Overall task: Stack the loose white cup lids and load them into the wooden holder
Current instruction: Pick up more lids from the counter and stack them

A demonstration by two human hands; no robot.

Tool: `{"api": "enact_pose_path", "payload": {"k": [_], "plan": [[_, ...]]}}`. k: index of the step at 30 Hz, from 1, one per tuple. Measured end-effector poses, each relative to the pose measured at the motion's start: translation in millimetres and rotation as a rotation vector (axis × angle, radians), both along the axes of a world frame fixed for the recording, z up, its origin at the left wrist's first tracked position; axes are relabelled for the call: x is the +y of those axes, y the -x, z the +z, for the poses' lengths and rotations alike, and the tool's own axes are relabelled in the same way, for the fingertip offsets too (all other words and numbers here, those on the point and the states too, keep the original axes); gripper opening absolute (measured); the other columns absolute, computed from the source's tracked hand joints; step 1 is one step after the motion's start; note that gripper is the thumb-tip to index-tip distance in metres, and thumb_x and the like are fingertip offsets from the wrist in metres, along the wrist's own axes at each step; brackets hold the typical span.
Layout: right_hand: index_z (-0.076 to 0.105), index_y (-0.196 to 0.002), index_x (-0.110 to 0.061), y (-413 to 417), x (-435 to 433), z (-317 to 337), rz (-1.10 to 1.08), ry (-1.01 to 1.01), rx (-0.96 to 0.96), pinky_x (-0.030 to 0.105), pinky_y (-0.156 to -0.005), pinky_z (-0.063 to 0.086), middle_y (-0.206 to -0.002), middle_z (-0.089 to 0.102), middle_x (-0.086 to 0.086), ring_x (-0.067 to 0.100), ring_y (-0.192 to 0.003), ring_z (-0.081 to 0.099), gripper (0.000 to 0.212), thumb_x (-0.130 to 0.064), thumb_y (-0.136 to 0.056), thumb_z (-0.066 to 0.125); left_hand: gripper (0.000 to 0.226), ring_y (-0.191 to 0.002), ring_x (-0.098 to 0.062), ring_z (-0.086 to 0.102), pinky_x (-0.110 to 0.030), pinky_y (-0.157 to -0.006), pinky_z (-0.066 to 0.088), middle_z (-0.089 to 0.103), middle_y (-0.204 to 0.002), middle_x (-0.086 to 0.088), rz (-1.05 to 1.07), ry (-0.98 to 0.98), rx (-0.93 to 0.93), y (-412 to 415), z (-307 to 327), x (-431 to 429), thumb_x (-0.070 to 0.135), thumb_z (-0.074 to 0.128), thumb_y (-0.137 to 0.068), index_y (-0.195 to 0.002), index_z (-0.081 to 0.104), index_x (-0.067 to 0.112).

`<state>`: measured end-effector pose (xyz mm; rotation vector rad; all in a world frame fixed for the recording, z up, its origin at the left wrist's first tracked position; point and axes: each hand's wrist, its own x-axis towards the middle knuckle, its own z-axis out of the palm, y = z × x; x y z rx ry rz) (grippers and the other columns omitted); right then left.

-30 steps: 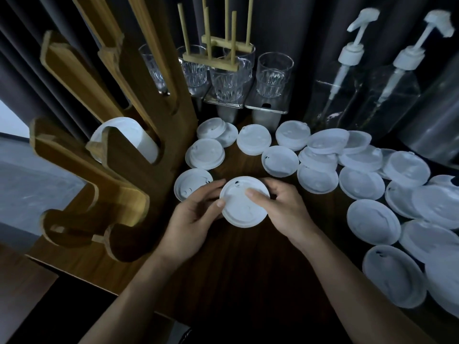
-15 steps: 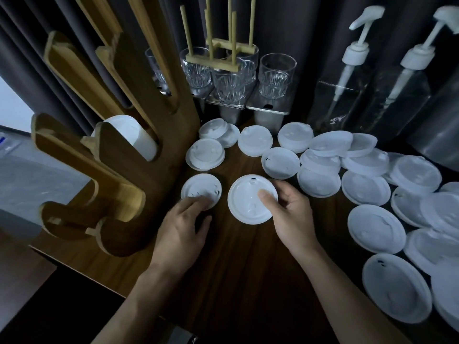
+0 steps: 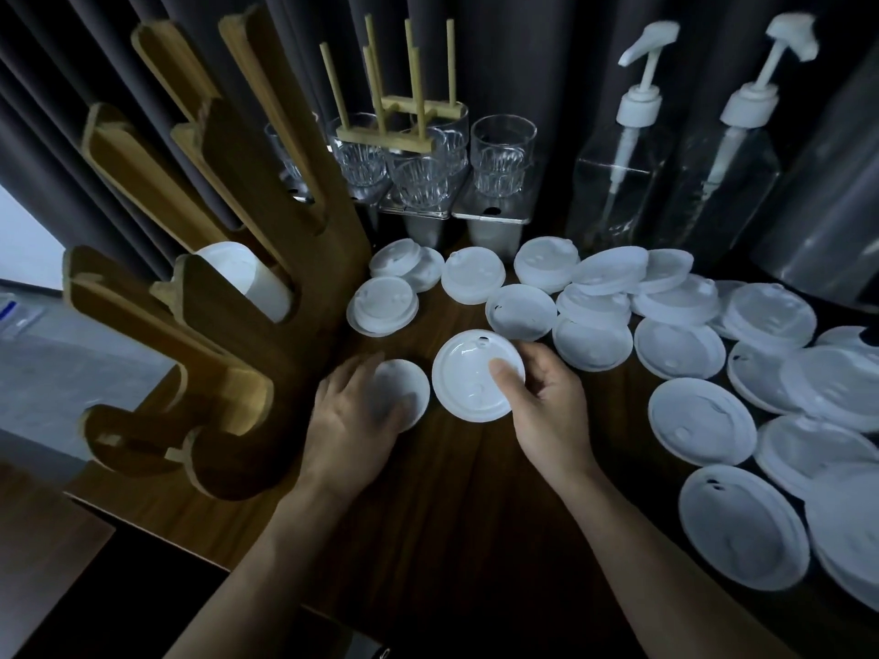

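My right hand grips a white lid by its right edge, thumb on top, near the middle of the dark wooden table. To its left, my left hand closes over a smaller-looking loose lid, blurred by motion. The wooden holder stands at the left with slanted slots; one slot holds a stack of white lids. Several more loose lids are spread across the right half of the table.
Clear glasses on metal containers and a small bamboo rack stand at the back. Two clear pump bottles stand at the back right. A dark curtain hangs behind. The table's front edge runs diagonally at lower left.
My left hand let go of the lid both hands held, moved left and took hold of the neighbouring lid. My right hand kept its lid, almost in place.
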<state>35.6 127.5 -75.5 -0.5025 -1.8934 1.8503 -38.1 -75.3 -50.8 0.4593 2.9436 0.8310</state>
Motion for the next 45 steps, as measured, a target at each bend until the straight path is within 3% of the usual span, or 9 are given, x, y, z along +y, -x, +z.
{"api": "enact_pose_path", "payload": {"k": [7, 12, 14, 16, 20, 28, 32, 36, 45], "plan": [[0.074, -0.120, -0.023, -0.6, 0.9, 0.3, 0.013, -0.018, -0.029, 0.042, -0.095, 0.061, -0.109, 0.078, -0.013, 0.007, -0.107, 0.073, 0.023, -0.027, -0.098, 0.072, 0.077, -0.137, -0.026, 0.044, -0.045, -0.105, 0.045, 0.052, -0.150, -0.003, 0.075, -0.031, -0.059, 6.9, -3.7, 4.0, 0.051, 0.078, -0.087, -0.153, 0.047, 0.026], [0.073, -0.120, -0.023, -0.2, 0.7, 0.6, 0.007, -0.007, -0.020, 0.039, -0.095, 0.061, -0.110, 0.078, -0.013, 0.006, -0.107, 0.073, 0.022, -0.025, -0.098, 0.072, 0.054, -0.123, -0.008, 0.050, -0.025, -0.095, 0.046, 0.053, -0.135, 0.011, 0.089, -0.346, -0.050, 1.4, 1.7, 5.3, 0.019, 0.081, -0.089, -0.139, 0.062, 0.027], [0.071, -0.122, -0.023, -0.6, -0.6, 0.7, -0.008, -0.001, 0.007, 0.033, -0.093, 0.060, -0.110, 0.077, -0.014, 0.006, -0.107, 0.072, 0.024, -0.021, -0.098, 0.072, 0.046, -0.118, -0.006, 0.057, -0.024, -0.098, 0.052, 0.060, -0.130, 0.011, 0.146, -0.454, -0.054, -0.5, 5.4, 2.7, 0.013, 0.079, -0.091, -0.132, 0.066, 0.029], [0.068, -0.124, -0.025, -0.5, -1.2, 0.3, -0.038, -0.022, 0.015, 0.026, -0.088, 0.059, -0.109, 0.075, -0.015, 0.004, -0.105, 0.071, 0.028, -0.018, -0.097, 0.072, 0.043, -0.110, -0.003, 0.064, -0.016, -0.088, 0.054, 0.068, -0.121, 0.013, 0.244, -0.633, -0.107, -3.1, 10.9, -0.2, 0.014, 0.080, -0.090, -0.126, 0.068, 0.032], [0.065, -0.126, -0.026, 0.4, -1.9, -1.6, -0.032, -0.070, -0.021, 0.025, -0.087, 0.059, -0.109, 0.073, -0.014, 0.003, -0.104, 0.070, 0.031, -0.019, -0.096, 0.071, 0.034, -0.100, -0.015, 0.075, -0.032, -0.079, 0.062, 0.078, -0.109, 0.006, 0.288, -0.989, -0.264, -8.8, 23.0, -0.1, 0.015, 0.084, -0.085, -0.116, 0.074, 0.025], [0.069, -0.121, -0.026, -1.4, 1.7, -0.8, -0.003, -0.037, 0.000, 0.035, -0.093, 0.059, -0.109, 0.074, -0.013, 0.007, -0.107, 0.070, 0.025, -0.020, -0.097, 0.070, 0.022, -0.095, -0.016, 0.077, -0.026, -0.074, 0.061, 0.081, -0.099, 0.002, 0.124, -0.923, -0.278, -12.8, 26.0, 33.3, 0.007, 0.081, -0.086, -0.106, 0.076, 0.016], [0.071, -0.119, -0.026, -2.7, 1.7, 2.5, -0.018, 0.005, 0.032, 0.039, -0.095, 0.059, -0.111, 0.075, -0.013, 0.008, -0.110, 0.070, 0.021, -0.037, -0.101, 0.067, 0.022, -0.097, -0.010, 0.076, -0.023, -0.077, 0.061, 0.080, -0.100, 0.008, 0.074, -0.867, -0.234, -13.7, 26.8, 47.3, 0.011, 0.082, -0.087, -0.104, 0.077, 0.023], [0.070, -0.114, -0.036, -3.6, 3.9, 8.0, -0.020, 0.095, 0.063, 0.037, -0.091, 0.061, -0.111, 0.076, -0.015, 0.008, -0.108, 0.072, 0.014, -0.037, -0.101, 0.064, 0.025, -0.099, -0.004, 0.074, -0.017, -0.075, 0.058, 0.079, -0.102, 0.012, 0.050, -0.876, -0.189, -14.2, 30.1, 54.8, 0.014, 0.083, -0.086, -0.107, 0.076, 0.024], [0.068, -0.109, -0.031, -4.1, 6.6, 10.7, 0.031, 0.157, 0.100, 0.024, -0.074, 0.061, -0.105, 0.076, -0.005, 0.010, -0.098, 0.074, 0.018, -0.040, -0.094, 0.066, 0.029, -0.104, -0.005, 0.073, -0.020, -0.082, 0.059, 0.079, -0.107, 0.014, -0.040, -0.809, -0.168, -14.4, 22.7, 60.0, 0.018, 0.085, -0.084, -0.110, 0.076, 0.025]]}}
